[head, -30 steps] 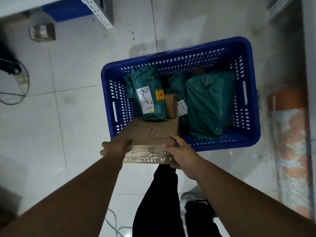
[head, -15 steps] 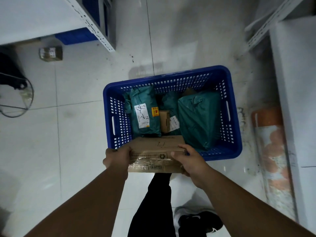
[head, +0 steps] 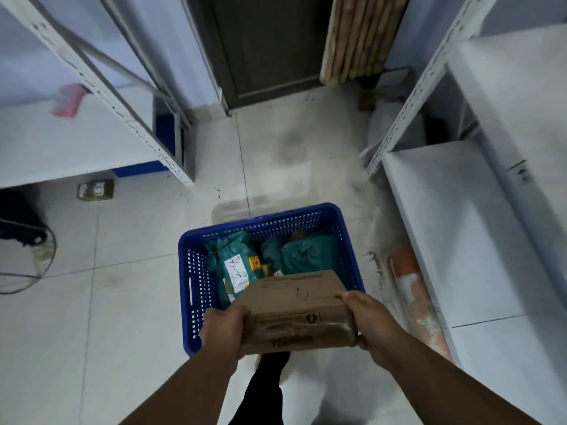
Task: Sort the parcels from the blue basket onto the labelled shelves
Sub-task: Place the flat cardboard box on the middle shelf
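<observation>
I hold a flat brown cardboard box [head: 296, 308] above the near edge of the blue basket [head: 191, 271]. My left hand [head: 225, 328] grips its left end and my right hand [head: 366, 320] grips its right end. Inside the basket lie a green bag with a white label [head: 236, 262], another green bag [head: 310, 256] and a small brown box, partly hidden by the held box. White shelf boards stand on the left [head: 61, 142] and on the right [head: 454, 228].
A small taped parcel [head: 95, 190] lies on the tiled floor by the left shelf. A rolled orange mat [head: 417, 299] lies along the right shelf. A dark door [head: 267, 47] and wooden slats [head: 359, 35] stand ahead. Cables lie at far left.
The cardboard box has risen from the basket's near rim toward me, held by both hands. My view has lifted, so the shelves and the door have come into sight.
</observation>
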The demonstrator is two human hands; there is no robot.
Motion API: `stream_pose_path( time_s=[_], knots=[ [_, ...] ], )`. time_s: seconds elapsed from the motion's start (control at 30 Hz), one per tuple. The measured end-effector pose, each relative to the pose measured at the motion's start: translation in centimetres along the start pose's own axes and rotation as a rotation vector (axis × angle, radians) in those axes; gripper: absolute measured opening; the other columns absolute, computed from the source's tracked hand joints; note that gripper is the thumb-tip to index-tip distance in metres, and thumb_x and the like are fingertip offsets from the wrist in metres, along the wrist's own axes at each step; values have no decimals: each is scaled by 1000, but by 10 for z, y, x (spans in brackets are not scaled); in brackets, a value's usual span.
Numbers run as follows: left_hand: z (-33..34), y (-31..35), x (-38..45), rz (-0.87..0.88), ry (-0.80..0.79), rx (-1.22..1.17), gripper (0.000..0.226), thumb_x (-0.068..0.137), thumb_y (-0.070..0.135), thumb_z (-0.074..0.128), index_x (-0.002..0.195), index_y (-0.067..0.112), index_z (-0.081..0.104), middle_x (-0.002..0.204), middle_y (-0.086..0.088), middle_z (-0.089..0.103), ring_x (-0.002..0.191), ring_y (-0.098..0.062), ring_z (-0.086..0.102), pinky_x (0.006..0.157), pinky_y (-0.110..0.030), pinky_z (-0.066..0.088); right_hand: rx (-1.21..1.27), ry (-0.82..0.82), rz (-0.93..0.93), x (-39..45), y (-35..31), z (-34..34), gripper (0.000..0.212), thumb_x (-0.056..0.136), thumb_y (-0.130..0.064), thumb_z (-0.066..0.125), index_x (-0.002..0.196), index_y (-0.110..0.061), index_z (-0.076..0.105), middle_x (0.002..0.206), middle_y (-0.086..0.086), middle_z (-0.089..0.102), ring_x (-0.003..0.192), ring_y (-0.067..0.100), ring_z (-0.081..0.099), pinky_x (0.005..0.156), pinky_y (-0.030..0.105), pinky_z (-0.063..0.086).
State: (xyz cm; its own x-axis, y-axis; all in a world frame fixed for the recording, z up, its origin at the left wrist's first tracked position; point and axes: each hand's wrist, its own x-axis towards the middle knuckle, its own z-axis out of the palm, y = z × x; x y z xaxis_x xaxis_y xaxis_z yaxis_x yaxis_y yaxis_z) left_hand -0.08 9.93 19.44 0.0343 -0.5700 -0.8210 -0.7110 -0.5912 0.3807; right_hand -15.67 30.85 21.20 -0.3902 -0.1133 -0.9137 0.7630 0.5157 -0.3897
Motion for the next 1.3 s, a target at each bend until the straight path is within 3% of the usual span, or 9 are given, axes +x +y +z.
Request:
stream_pose_path(
  time_s=[0.23, 0.37, 0.53, 0.67, 0.83, 0.97, 1.1, 1.17, 1.3],
  knots=[
    [-6, 40, -90, 55, -133, -134, 43, 76, 26, 82, 103, 15, 51, 113, -20, 62, 97, -44, 68, 74, -67, 62, 165, 39, -99, -81, -50, -48, 53, 102, -19, 61, 151, -25, 46, 108, 12, 80, 80, 28, 77, 50, 29, 56],
    [-11, 81, -130, 142, -217, -156, 35, 84, 22, 79, 105, 15, 52, 112, -24, 64, 101, -47, 69, 84, -72, 59, 143, -29, -106, -132, -82, -76, 26, 102, -22, 60, 124, -9, 69, 92, 13, 82, 89, 32, 77, 62, 37, 60],
    [-26, 129, -186, 255, -288, -176, 33, 91, 17, 77, 113, 15, 52, 113, -24, 66, 99, -46, 71, 86, -66, 61, 205, 9, -277, -203, -118, -100, 40, 103, -19, 61, 139, -32, 48, 90, 12, 77, 76, 33, 75, 50, 31, 56],
    [-39, 166, -241, 266, -467, -185, 50, 80, 23, 82, 120, 7, 57, 112, -26, 70, 99, -45, 70, 78, -55, 62, 146, 63, -465, -272, -142, -123, 10, 104, -27, 61, 94, -29, 61, 81, -9, 65, 72, 20, 64, 44, 22, 48],
    [-57, 197, -309, 265, -751, -190, 31, 97, 17, 55, 125, 4, 59, 92, -28, 78, 88, -45, 74, 72, -49, 61, 84, 102, -678, -322, -163, -158, 37, 100, -39, 62, 135, -50, 55, 115, 1, 75, 89, 23, 71, 61, 27, 51],
    [-71, 218, -349, 204, -881, -216, 55, 87, 34, 69, 137, 13, 61, 123, -30, 71, 115, -49, 63, 89, -56, 53, -37, 120, -838, -381, -176, -183, 48, 94, -49, 69, 139, -53, 52, 131, 4, 70, 104, 28, 72, 61, 25, 55],
    [-69, 247, -400, 251, -987, -171, 60, 91, 48, 72, 138, 13, 59, 135, -32, 63, 122, -57, 60, 97, -71, 51, -41, 198, -952, -442, -185, -219, 49, 98, -30, 68, 139, -48, 50, 113, 12, 75, 77, 17, 70, 52, 20, 49],
    [-65, 260, -425, 296, -1018, -113, 70, 83, 49, 79, 139, 13, 60, 132, -34, 65, 122, -57, 61, 101, -73, 48, -50, 234, -985, -469, -189, -239, 64, 91, -30, 76, 144, -51, 47, 112, 20, 75, 72, 19, 69, 58, 29, 49],
    [-61, 282, -475, 435, -1030, -127, 84, 70, 46, 88, 141, 13, 55, 127, -32, 69, 119, -53, 64, 106, -69, 47, -21, 276, -1088, -525, -195, -269, 74, 86, -24, 80, 145, -54, 47, 134, 5, 69, 111, 32, 73, 98, 53, 59]
  ],
)
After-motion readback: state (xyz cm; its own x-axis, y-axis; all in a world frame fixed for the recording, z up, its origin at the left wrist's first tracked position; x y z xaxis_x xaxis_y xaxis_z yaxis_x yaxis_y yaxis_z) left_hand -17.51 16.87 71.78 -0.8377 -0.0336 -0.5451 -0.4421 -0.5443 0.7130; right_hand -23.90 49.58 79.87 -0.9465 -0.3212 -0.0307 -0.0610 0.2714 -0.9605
